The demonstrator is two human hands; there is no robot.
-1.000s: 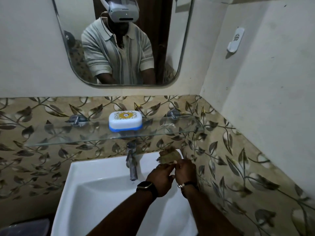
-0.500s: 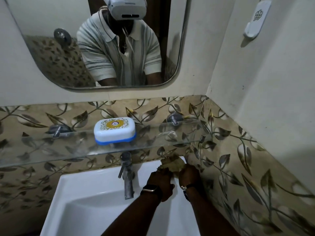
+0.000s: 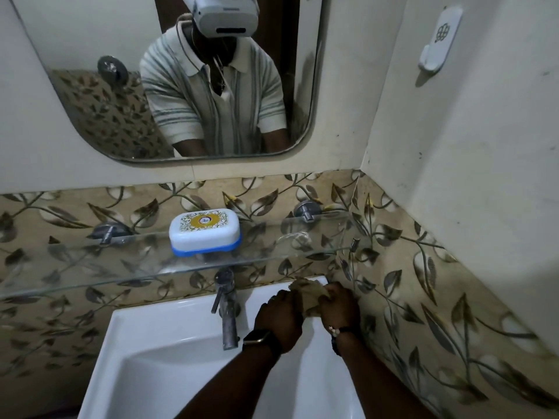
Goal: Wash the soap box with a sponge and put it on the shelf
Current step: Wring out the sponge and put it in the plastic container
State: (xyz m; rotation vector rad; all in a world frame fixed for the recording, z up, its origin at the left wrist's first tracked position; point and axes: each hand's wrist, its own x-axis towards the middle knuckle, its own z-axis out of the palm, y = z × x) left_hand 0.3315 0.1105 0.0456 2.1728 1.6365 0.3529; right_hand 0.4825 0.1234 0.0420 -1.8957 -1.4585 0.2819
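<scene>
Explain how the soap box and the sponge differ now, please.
The soap box is white with a blue base; the sponge is dull brown. The soap box stands untouched on the glass shelf; the sponge is gripped by the left hand and right hand over the sink. The soap box has a rounded shape; the sponge looks crumpled.

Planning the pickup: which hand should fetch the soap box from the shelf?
Probably left: both grip the sponge, but the left hand is nearer the soap box on the glass shelf than the right hand.
</scene>
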